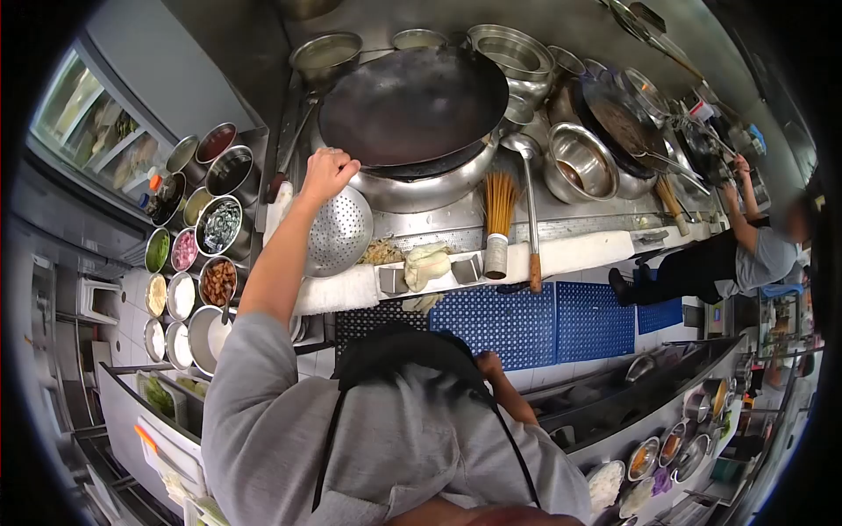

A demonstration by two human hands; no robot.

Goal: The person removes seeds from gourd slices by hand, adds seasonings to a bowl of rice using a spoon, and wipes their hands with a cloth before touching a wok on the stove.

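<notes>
My left hand [331, 172] is closed at the near left edge of a large dark wok [412, 105], where its handle would be; the handle itself is hidden under my fingers. The wok sits tilted over a round steel burner ring [430, 188], and its inside looks bare. Just below my left hand lies a perforated steel strainer [338, 232]. My right hand [488, 362] hangs low beside my black apron, away from the stove, its fingers mostly hidden.
A bamboo brush [501, 210] and a long ladle [531, 202] lie right of the wok, by a steel bowl [581, 162]. A crumpled cloth [426, 266] is on the front ledge. Ingredient pots [219, 225] stand left. Another person [745, 254] works at the far right.
</notes>
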